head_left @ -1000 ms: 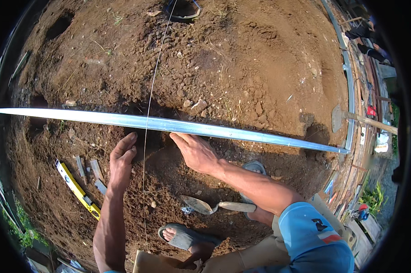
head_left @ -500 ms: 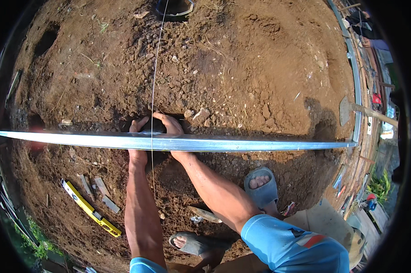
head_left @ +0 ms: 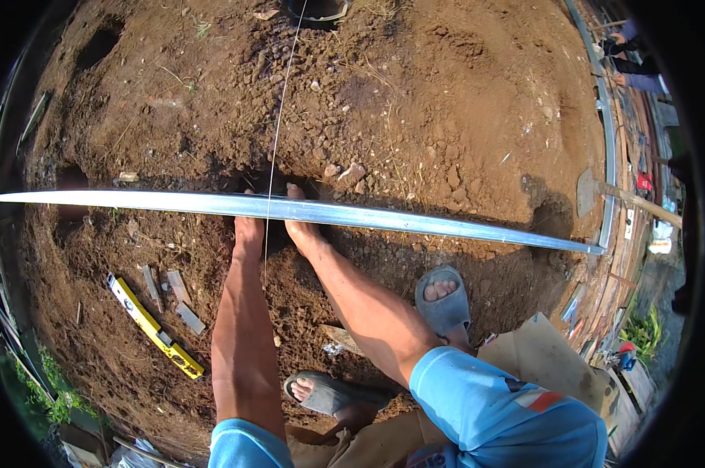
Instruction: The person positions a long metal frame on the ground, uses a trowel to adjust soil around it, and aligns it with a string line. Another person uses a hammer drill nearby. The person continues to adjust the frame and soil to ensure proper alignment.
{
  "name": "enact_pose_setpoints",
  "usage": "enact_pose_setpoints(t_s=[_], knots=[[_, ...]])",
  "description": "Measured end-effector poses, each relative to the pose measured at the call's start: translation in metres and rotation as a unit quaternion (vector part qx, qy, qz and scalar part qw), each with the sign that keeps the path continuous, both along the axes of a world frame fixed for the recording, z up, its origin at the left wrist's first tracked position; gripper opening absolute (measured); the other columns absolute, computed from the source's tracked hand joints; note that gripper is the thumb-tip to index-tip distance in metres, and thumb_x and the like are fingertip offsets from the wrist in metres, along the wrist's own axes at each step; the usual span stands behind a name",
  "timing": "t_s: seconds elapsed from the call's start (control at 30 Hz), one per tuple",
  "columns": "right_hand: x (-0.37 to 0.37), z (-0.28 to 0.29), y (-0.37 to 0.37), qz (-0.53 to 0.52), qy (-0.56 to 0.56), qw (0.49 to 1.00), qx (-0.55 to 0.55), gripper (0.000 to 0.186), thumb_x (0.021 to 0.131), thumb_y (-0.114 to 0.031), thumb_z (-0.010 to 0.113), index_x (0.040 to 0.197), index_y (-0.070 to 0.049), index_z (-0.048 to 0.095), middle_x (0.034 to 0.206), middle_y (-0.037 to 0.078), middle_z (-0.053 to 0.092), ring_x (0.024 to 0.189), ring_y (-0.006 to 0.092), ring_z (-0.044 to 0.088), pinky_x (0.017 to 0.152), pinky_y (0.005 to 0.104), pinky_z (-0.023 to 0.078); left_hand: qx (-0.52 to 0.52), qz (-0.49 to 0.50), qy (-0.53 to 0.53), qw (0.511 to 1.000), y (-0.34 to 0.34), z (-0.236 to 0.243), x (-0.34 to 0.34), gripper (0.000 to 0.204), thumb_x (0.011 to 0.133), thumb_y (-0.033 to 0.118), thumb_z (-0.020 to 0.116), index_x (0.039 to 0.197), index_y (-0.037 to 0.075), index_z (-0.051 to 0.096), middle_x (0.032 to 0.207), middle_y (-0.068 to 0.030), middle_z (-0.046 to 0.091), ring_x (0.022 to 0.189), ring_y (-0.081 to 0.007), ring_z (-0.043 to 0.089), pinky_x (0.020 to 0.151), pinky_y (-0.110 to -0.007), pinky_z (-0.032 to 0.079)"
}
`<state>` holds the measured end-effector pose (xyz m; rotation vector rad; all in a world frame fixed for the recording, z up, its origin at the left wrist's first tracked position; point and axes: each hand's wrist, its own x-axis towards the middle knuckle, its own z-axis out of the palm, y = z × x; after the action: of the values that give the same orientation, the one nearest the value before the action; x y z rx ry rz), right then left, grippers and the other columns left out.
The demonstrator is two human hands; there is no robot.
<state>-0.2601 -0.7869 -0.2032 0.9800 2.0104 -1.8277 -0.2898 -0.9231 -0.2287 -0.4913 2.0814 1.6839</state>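
A long silver metal bar [head_left: 368, 218] lies crosswise over a dark hole in the soil [head_left: 321, 190], with a thin string [head_left: 281, 101] crossing above it. My left hand [head_left: 248, 226] and my right hand [head_left: 301, 230] reach into the hole beneath the bar, one either side of the string. A few fingertips show past the bar's far edge; the bar hides the other fingers, so I cannot tell what they hold or whether they are closed.
A yellow level [head_left: 150, 323] and metal scraps [head_left: 189, 317] lie at left. My sandaled feet [head_left: 444, 300] are below, near cardboard [head_left: 524, 351]. A long-handled tool [head_left: 633, 198] and timber line the right edge; another person [head_left: 637, 82] works beyond. More holes [head_left: 97, 47] dot the soil.
My hands have reached forward from below the bar into the hole under it. The bar appeared lower in view half a second ago and is now higher again, partly covering my fingers.
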Motion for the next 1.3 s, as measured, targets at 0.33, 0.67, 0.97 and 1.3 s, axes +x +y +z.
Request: enact_pose_setpoints(t_s=[0.33,0.67,0.97,1.3], knots=[[0.022,-0.006,-0.014,0.139,0.104,0.960,0.222,0.045,0.094,-0.004,0.045,0.137,0.008,0.044,0.149,0.035,0.036,0.139,0.0486,0.038,0.113,0.0481,0.037,-0.135,-0.216,0.109,0.961,0.002,-0.004,0.025,0.038,0.103,0.030,0.048,0.122,0.001,0.062,0.117,-0.0263,0.068,0.107,-0.0436,0.064,0.094,-0.047,0.049],[0.018,0.001,-0.018,0.352,-0.042,0.903,0.242,0.049,0.096,-0.016,0.048,0.140,0.003,0.051,0.144,0.029,0.051,0.132,0.0432,0.052,0.109,0.0462,0.044,-0.200,-0.201,-0.085,0.955,-0.007,-0.006,0.011,0.051,0.099,0.033,0.051,0.136,-0.001,0.055,0.124,-0.0281,0.064,0.115,-0.0429,0.062,0.097,-0.048,0.050],[0.021,-0.028,-0.030,0.353,-0.060,0.909,0.214,0.039,0.095,-0.020,0.050,0.127,0.000,0.060,0.122,0.022,0.068,0.115,0.0366,0.065,0.098,0.0462,0.050,-0.240,-0.194,-0.078,0.948,-0.008,-0.003,0.008,0.060,0.100,0.048,0.050,0.116,-0.007,0.063,0.117,-0.0339,0.065,0.116,-0.0491,0.059,0.097,-0.051,0.049],[0.070,0.083,-0.088,0.244,0.172,0.937,0.181,0.022,0.097,-0.016,0.055,0.114,-0.003,0.060,0.096,0.013,0.055,0.067,0.0283,0.061,0.056,0.0401,0.054,-0.215,-0.148,0.069,0.963,-0.065,0.174,0.065,0.036,0.106,0.030,0.049,0.116,-0.002,0.063,0.101,-0.0260,0.068,0.094,-0.0347,0.068,0.081,-0.043,0.052]])
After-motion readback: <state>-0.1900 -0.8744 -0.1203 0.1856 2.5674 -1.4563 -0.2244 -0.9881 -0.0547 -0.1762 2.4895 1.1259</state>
